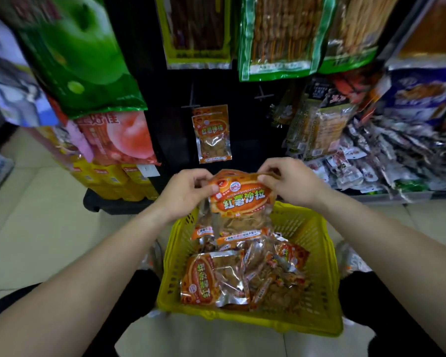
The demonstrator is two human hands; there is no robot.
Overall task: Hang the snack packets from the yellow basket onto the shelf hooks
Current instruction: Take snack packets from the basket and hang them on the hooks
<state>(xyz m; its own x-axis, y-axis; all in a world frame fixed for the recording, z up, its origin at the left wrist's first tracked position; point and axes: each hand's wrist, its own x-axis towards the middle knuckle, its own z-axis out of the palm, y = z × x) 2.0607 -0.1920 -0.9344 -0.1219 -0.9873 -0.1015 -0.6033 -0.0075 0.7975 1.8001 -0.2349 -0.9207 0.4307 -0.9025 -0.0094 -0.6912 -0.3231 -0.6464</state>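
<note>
A yellow basket [317, 256] stands on the floor between my knees, holding several orange snack packets [214, 279]. Above its far rim I hold a small bunch of orange packets [242, 202] upright. My left hand [188, 191] grips the bunch at its top left corner, and my right hand [291, 181] pinches the top right edge. On the black shelf panel behind, a couple of the same orange packets [213, 135] hang from a hook [191, 105]. A bare hook [262, 95] sticks out to their right.
Large green and pink bags [88, 73] hang at the left above yellow boxes [108, 179]. Packets of skewer snacks [281, 34] hang overhead. A heap of small silver packets [386, 155] fills the shelf at the right. Pale floor tiles lie at the left.
</note>
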